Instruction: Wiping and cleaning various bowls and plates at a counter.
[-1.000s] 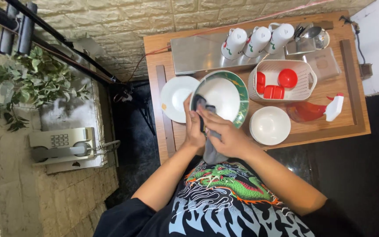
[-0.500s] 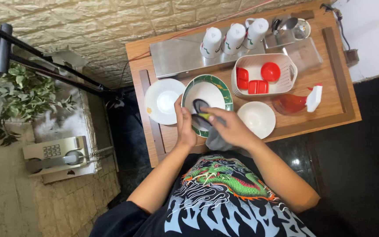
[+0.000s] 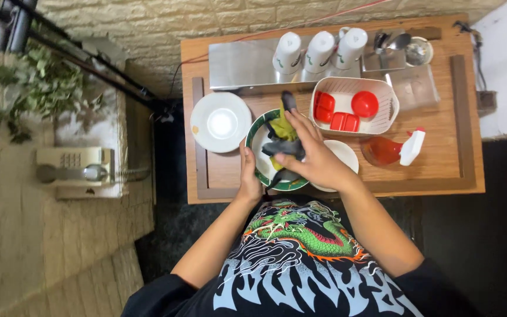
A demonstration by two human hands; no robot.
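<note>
Wooden desk (image 3: 465,158), rectangular, with a raised rim, set against a wall (image 3: 148,23) of pale rough stone blocks that runs along the top and down the left side. Floor (image 3: 500,235) dark, nearly black, to the right of and below the desk. Grey wall telephone (image 3: 74,170) with keypad and handset, mounted on the stone at left. Leafy green plant (image 3: 36,88) above it. Black metal rails (image 3: 83,61) running diagonally across the upper left. Light even, no hard shadows.
</note>
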